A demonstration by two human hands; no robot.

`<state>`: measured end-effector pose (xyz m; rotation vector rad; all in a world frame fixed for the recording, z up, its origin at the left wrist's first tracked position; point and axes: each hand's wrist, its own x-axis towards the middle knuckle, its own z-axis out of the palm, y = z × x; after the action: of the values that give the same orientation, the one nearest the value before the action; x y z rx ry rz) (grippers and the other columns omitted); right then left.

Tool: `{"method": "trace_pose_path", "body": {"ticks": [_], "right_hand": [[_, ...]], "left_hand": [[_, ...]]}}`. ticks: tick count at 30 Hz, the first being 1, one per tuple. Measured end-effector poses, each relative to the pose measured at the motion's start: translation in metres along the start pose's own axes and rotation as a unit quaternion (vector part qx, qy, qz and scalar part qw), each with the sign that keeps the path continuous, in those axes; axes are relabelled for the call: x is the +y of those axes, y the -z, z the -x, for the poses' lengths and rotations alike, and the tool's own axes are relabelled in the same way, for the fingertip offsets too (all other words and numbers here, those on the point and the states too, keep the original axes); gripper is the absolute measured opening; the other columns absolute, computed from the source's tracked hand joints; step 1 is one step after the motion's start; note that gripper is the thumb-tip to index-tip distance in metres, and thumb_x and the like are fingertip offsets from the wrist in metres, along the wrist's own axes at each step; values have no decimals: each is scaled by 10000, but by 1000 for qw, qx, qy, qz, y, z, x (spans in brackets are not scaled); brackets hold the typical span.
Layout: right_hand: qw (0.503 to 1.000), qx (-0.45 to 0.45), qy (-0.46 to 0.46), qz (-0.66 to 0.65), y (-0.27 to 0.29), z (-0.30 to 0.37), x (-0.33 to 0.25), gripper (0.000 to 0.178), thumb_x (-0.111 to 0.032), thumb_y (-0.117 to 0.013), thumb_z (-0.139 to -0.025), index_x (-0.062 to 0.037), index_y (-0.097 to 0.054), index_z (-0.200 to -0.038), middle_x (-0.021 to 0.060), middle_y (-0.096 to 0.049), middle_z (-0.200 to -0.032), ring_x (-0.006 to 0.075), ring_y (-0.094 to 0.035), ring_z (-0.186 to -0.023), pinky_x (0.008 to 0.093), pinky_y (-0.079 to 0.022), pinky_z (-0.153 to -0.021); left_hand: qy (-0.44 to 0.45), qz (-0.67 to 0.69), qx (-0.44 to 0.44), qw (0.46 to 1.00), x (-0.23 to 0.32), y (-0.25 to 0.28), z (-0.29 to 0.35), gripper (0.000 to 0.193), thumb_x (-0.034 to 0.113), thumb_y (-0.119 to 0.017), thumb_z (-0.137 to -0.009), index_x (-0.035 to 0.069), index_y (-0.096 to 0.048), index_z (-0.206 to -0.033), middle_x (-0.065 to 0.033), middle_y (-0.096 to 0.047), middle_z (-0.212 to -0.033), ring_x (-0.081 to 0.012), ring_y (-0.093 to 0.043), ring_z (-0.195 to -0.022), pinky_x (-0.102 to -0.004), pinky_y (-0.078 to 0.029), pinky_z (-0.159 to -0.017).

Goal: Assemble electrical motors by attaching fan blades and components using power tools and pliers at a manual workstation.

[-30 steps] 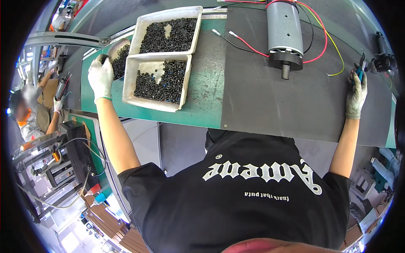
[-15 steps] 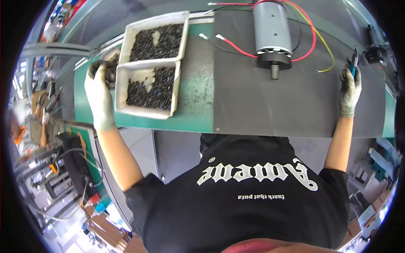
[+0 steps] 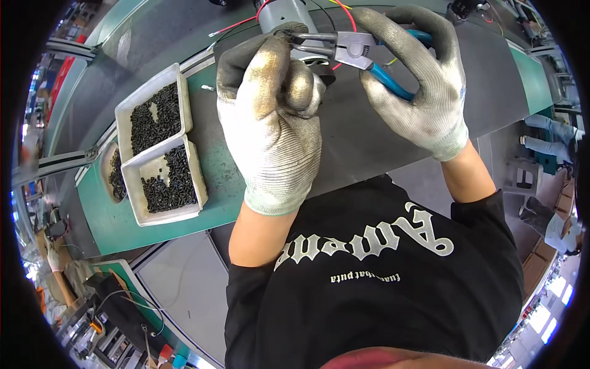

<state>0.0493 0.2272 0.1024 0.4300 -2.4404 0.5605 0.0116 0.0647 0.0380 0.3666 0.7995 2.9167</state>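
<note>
My right hand [image 3: 427, 101], in a stained white work glove, grips blue-handled snap-ring pliers [image 3: 355, 49] with the handles spread. Their two long prongs point left to the fingertips of my left hand [image 3: 270, 132], also gloved. Its thumb and fingers are pinched at the prong tips around something small and dark, mostly hidden. Right behind the hands stands a grey cylindrical electric motor [image 3: 286, 15] with a black end. My hands and the pliers cover much of that end and its shaft.
Two white bins [image 3: 186, 101] of small black parts stand at the left, beside a round dish [image 3: 106, 175] of similar parts. Red, black and yellow wires [image 3: 236, 26] trail from the motor. A dark mat [image 3: 369, 138] covers part of the green bench. Other people are at the far sides.
My left hand has come from the dish of parts to the middle. My right hand has brought the pliers in from the right, and their prongs now meet the left fingertips. The view has turned.
</note>
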Motion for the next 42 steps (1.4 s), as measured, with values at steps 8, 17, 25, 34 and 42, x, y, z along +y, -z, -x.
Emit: {"method": "trace_pose_path", "body": {"ticks": [8,17,25,34,42], "right_hand": [[1000,-21,-16,9,7,-2,-8,525,-163,-741,-656,-55,-696,-1168,167,-569,-998,287,-573,-863,372,-504,-789],[998,-18,34,55,2,-5,-10,515,-106,-736,-607,-70,-708,-1120,151,-571,-955,288,-566,-836,373,-496,-744],[951,172,35,-255,-46,4,53,422,-100,-674,-669,12,-612,-1071,194,-607,-917,300,-628,-817,397,-506,-758],[763,-20,-330,-555,-89,-12,153,259,-158,-558,-863,-44,-603,-1091,4,-594,-781,106,-558,-662,264,-481,-643],[450,-87,-441,-772,-133,-2,162,247,-207,-533,-890,-6,-667,-943,135,-712,-819,249,-678,-680,360,-566,-665]], "left_hand": [[-57,-54,-1,997,0,-3,5,112,46,-560,-949,-5,-606,-1037,-16,-568,-817,-72,-342,-550,-232,-320,-521],[-73,-97,23,992,0,4,9,93,35,-581,-933,11,-602,-1020,-23,-575,-818,-65,-336,-529,-231,-303,-506],[244,-160,50,955,6,36,39,487,422,-479,-1007,-33,-515,-1177,-134,-645,-890,-173,-603,-675,-298,-487,-598],[298,9,224,928,-45,54,43,248,231,-602,-979,5,-572,-1077,-47,-621,-845,-93,-539,-642,-247,-451,-601],[261,42,208,942,-45,57,48,272,208,-583,-979,-30,-559,-1108,-76,-611,-894,-50,-509,-622,-220,-385,-542]]}}
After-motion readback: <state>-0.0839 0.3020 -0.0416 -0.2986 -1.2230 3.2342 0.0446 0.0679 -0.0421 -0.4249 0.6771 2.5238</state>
